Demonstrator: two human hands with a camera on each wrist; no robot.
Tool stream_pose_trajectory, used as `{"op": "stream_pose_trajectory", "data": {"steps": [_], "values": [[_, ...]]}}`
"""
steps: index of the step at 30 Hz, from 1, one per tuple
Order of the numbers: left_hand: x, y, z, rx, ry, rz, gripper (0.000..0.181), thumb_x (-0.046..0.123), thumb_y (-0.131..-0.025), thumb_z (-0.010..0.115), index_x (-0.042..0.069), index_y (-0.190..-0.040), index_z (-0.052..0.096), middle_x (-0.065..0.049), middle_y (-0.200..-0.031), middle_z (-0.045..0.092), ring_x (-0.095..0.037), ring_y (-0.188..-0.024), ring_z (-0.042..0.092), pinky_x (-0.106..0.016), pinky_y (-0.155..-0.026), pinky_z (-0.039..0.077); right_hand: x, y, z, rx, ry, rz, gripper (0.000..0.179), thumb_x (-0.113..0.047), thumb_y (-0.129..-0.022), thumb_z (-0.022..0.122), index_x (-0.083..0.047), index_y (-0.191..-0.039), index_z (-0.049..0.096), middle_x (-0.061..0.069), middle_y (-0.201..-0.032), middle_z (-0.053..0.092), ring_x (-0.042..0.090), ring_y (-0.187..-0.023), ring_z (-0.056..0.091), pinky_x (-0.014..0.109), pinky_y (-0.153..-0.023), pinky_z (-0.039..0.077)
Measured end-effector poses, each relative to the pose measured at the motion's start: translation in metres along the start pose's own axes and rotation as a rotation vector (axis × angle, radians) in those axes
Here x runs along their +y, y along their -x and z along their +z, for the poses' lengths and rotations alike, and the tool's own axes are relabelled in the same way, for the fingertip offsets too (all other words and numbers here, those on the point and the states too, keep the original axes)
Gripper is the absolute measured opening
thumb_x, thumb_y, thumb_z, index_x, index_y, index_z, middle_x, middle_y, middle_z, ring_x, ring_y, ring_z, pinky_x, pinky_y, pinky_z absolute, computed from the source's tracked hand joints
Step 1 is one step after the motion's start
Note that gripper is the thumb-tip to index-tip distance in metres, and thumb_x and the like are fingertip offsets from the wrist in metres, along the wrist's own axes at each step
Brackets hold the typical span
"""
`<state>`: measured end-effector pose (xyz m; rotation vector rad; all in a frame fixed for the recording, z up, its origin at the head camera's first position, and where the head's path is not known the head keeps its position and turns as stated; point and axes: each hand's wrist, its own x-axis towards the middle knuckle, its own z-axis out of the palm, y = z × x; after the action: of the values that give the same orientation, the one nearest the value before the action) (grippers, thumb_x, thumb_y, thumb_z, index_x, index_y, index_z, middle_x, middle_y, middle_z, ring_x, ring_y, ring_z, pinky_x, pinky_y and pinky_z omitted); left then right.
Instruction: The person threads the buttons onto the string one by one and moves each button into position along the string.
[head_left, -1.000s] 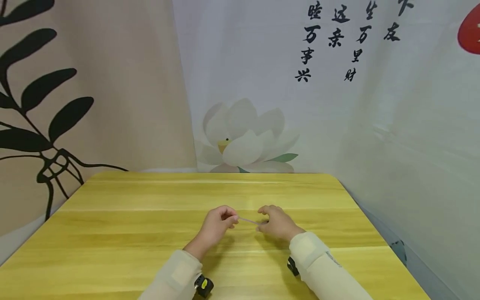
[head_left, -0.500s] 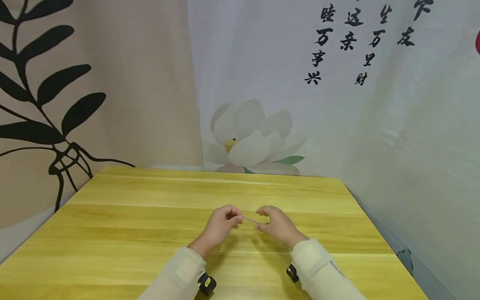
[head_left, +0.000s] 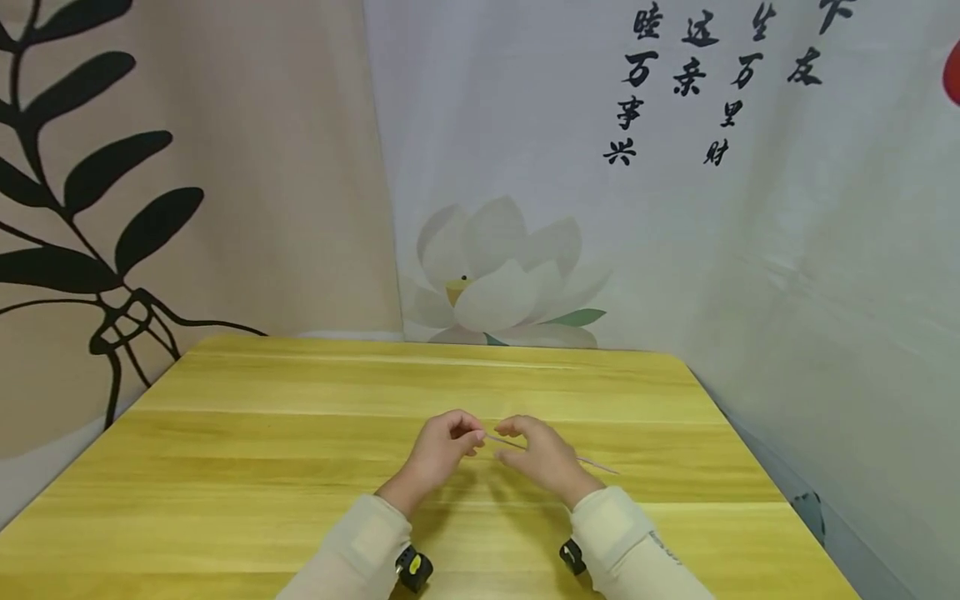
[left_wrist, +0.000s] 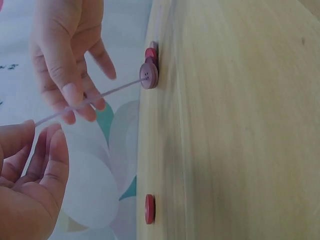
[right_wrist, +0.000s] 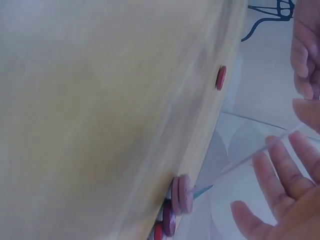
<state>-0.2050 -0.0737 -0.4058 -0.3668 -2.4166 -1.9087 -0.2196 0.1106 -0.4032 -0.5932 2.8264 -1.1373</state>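
My left hand point(head_left: 438, 454) pinches the end of a thin pale cord point(head_left: 506, 442) between thumb and fingertips. The cord slants down to a stack of buttons point(left_wrist: 149, 75), the nearest mauve with small holes, others red and purplish behind it. My right hand point(head_left: 547, 458) hovers just right of the left, fingers spread and loosely bent, the cord passing between thumb and fingers. The right wrist view shows these fingers point(right_wrist: 282, 175) held apart. Past the right hand, the cord's other stretch point(head_left: 600, 467) reappears; the buttons are hidden in the head view.
A single red button point(left_wrist: 150, 209) stands apart from the stack on the wooden table point(head_left: 262, 483). Behind the table's far edge hangs a cloth backdrop point(head_left: 510, 125) with a printed lotus, plant and dark writing. Each wrist carries a small black camera point(head_left: 414, 569).
My right hand has moved left, closer to the left hand. A stretch of cord now shows on its right side. The left hand keeps its pinch; the head view has shifted slightly.
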Motion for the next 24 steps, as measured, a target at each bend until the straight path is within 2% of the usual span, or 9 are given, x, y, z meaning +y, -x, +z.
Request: {"op": "stream_pose_trajectory", "data": {"steps": [5,7,9,10,12,14,20,24], "values": [[0.0006,0.0004,0.0007,0.012,0.02,-0.003,0.006,0.003,-0.094,0.059,-0.002,-0.092,0.062,-0.009,-0.087,0.062,-0.023,-0.082,0.061,-0.047,-0.077,0.054,-0.003,0.0006,0.0061,0.025,0.031,0.027,0.029,-0.027,-0.09,0.07,-0.021,-0.117,0.065,-0.001,-0.117,0.066,0.028,-0.113,0.058,0.072,-0.087,0.021],[0.0008,0.0004,0.001,0.014,0.02,-0.004,0.006,0.003,-0.094,0.059,-0.002,-0.092,0.062,-0.009,-0.088,0.062,-0.021,-0.082,0.061,-0.047,-0.078,0.054,-0.0033,0.0013,0.008,0.03,0.018,0.021,0.027,-0.028,-0.09,0.07,-0.022,-0.116,0.065,-0.002,-0.116,0.066,0.027,-0.112,0.058,0.075,-0.088,0.013],[0.0009,0.0003,0.0012,0.013,0.016,-0.004,0.006,0.002,-0.094,0.059,-0.002,-0.092,0.062,-0.01,-0.088,0.062,-0.023,-0.083,0.061,-0.048,-0.078,0.054,-0.0038,0.0022,0.0089,0.026,-0.017,0.0,0.026,-0.026,-0.09,0.069,-0.02,-0.115,0.065,-0.001,-0.115,0.067,0.026,-0.112,0.058,0.072,-0.095,0.013],[0.0006,0.0002,0.0013,0.013,0.014,-0.004,0.006,0.002,-0.094,0.059,-0.002,-0.092,0.062,-0.01,-0.088,0.062,-0.025,-0.083,0.062,-0.048,-0.078,0.054,-0.0041,0.0026,0.0091,0.022,-0.042,-0.016,0.025,-0.024,-0.091,0.069,-0.018,-0.115,0.065,0.0,-0.114,0.067,0.026,-0.111,0.059,0.069,-0.099,0.015],[-0.0001,-0.0002,0.0015,0.013,0.012,-0.002,0.005,0.002,-0.094,0.059,-0.002,-0.092,0.062,-0.01,-0.088,0.062,-0.028,-0.085,0.062,-0.048,-0.077,0.054,-0.0049,0.0033,0.0092,0.011,-0.084,-0.047,0.023,-0.021,-0.092,0.068,-0.015,-0.114,0.065,0.002,-0.112,0.067,0.026,-0.109,0.059,0.058,-0.101,0.032],[-0.0007,-0.0007,0.0014,0.014,0.008,-0.003,0.006,0.002,-0.094,0.059,-0.002,-0.092,0.062,-0.01,-0.088,0.062,-0.031,-0.086,0.062,-0.048,-0.077,0.054,-0.0061,0.0036,0.009,0.001,-0.114,-0.062,0.021,-0.019,-0.093,0.066,-0.013,-0.113,0.064,0.002,-0.109,0.068,0.025,-0.106,0.06,0.049,-0.091,0.047],[-0.0029,-0.0016,0.0005,0.029,-0.013,-0.011,0.006,0.004,-0.094,0.06,-0.001,-0.093,0.064,-0.009,-0.087,0.063,-0.028,-0.085,0.063,-0.046,-0.077,0.054,-0.0087,0.0034,0.0088,0.02,-0.121,-0.073,0.015,-0.019,-0.094,0.064,-0.014,-0.108,0.065,-0.004,-0.098,0.067,0.02,-0.099,0.061,0.046,-0.087,0.049],[-0.0043,-0.0019,0.0005,0.028,-0.014,-0.024,0.007,0.004,-0.094,0.06,-0.001,-0.094,0.064,-0.008,-0.086,0.064,-0.033,-0.088,0.063,-0.045,-0.078,0.054,-0.0097,0.0038,0.0097,0.043,-0.12,-0.084,0.011,-0.02,-0.095,0.064,-0.014,-0.104,0.066,-0.005,-0.094,0.067,0.019,-0.096,0.061,0.044,-0.085,0.049]]}}
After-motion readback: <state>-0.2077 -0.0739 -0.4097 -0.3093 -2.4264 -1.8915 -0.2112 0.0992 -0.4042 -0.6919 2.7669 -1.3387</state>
